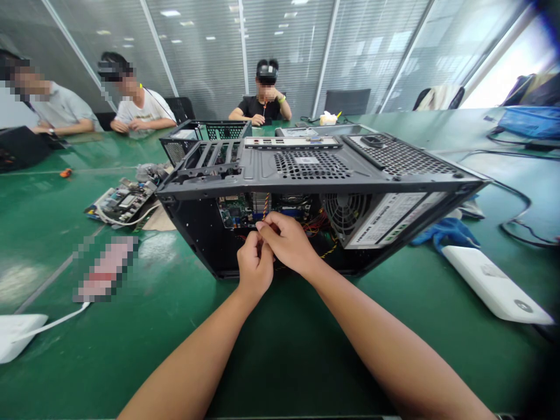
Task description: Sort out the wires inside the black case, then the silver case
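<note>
A left hand (256, 261) and right hand (289, 238) pinched a twisted cable (266, 201) at the open computer case (324, 188), stood ports-up on the desk (109, 338), seemingly so its uncovered side faced near for access.

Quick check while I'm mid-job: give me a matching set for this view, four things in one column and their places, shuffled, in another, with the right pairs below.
Things
1. striped wire
2. power supply
3. power bank
4. loose circuit board

Places
A. on the table, left of the computer case
B. right end of the case's inside
C. just above the fingers of the right hand
D. on the table, at the right of the picture

Pairs: 1-C, 2-B, 3-D, 4-A
</note>
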The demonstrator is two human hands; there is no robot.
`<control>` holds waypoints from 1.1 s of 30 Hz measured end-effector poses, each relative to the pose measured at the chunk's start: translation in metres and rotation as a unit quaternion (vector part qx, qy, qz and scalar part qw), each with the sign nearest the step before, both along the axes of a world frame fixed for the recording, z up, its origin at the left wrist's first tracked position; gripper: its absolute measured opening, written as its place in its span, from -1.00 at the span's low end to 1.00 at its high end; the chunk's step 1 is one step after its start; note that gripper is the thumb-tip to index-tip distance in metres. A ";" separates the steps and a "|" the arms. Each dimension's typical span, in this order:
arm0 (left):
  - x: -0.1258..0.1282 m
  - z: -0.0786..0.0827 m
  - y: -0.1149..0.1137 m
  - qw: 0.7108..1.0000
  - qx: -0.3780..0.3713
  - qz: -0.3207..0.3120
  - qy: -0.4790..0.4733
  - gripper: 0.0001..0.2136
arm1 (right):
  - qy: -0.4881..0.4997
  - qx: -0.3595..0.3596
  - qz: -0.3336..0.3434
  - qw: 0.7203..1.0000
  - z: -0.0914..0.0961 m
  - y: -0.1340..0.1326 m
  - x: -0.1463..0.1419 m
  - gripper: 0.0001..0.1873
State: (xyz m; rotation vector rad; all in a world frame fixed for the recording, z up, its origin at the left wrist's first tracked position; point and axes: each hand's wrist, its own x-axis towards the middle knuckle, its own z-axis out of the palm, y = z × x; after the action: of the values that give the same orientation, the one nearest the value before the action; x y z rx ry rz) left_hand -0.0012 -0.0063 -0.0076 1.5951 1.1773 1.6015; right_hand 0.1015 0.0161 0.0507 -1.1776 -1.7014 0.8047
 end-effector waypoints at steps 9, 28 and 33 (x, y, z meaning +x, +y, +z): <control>0.001 0.001 0.001 1.000 -0.005 -0.002 -0.002 -0.82 | 0.001 0.004 0.001 1.000 -0.002 0.001 0.001 -0.73; 0.000 0.001 0.001 1.000 -0.005 0.001 0.001 -0.81 | 0.000 -0.002 0.004 1.000 0.002 -0.001 0.000 -0.74; 0.000 0.002 0.000 1.000 -0.006 0.000 0.005 -0.81 | 0.002 -0.006 0.005 1.000 0.002 -0.002 0.000 -0.74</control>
State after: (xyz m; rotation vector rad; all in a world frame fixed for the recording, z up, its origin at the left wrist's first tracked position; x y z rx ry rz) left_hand -0.0013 -0.0066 -0.0056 1.5971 1.1902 1.5851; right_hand 0.1017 0.0145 0.0527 -1.1741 -1.7027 0.8239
